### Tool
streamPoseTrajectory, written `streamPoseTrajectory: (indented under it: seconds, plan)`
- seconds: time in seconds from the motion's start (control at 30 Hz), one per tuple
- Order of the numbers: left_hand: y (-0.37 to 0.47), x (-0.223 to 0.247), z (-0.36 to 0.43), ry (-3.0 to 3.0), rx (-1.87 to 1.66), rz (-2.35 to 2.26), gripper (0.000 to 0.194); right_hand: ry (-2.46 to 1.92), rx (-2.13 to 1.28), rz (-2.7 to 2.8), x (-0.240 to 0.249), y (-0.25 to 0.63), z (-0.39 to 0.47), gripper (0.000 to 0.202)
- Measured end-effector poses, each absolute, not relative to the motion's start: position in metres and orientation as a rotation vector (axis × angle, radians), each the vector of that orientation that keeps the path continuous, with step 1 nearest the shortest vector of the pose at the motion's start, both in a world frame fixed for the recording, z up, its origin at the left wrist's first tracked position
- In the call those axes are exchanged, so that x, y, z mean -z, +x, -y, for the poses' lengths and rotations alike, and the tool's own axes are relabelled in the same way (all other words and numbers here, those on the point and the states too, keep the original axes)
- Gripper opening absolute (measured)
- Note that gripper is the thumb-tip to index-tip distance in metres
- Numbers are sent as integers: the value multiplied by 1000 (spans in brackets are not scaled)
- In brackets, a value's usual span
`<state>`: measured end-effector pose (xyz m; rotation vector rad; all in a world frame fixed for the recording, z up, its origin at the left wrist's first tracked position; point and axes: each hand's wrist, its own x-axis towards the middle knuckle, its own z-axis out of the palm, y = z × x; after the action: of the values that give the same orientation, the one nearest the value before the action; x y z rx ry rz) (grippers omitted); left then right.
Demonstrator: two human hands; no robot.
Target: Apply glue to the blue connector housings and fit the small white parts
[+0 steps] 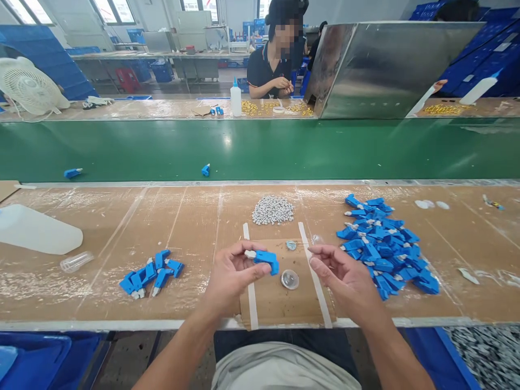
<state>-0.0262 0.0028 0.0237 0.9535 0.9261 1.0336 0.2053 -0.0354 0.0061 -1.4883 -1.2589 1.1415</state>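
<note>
My left hand [235, 271] pinches a blue plastic piece [266, 260] with a white tip pointing left. In my right hand [341, 273], thumb and forefinger close on a thin pale stick [300, 243]. The stick's far end reaches a small bluish-grey blob [291, 246] on the cardboard sheet [270, 309]. Just below the blob lies a small round clear dish [290, 279]. A pile of small grey pieces [272, 210] sits beyond the cardboard. To the right is a large heap of similar blue pieces [382, 244]; a smaller group [150, 273] lies at left.
A white plastic bottle [38, 230] and a clear plastic cup [76, 262] lie at left. Beyond the worktable runs a green belt [260, 149] carrying two blue pieces. Across it, a co-worker [272, 67] sits beside a large metal panel [398, 70]. Blue bins stand below the table edge.
</note>
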Motion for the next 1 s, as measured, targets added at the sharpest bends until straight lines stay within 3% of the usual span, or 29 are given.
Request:
streamPoseTrajectory:
  seconds: [0.3, 0.73, 1.0]
  plan:
    - [-23, 9, 2, 595, -1094, -779, 28, -1543, -1112, 1399, 36, 192, 35, 39]
    - [-22, 14, 6, 502, -965, -778, 26, -1487, -885, 1717, 16, 187, 43, 19]
    - [-12, 11, 12, 475, -824, -711, 28, -1439, -1056, 1251, 4, 205, 39, 21]
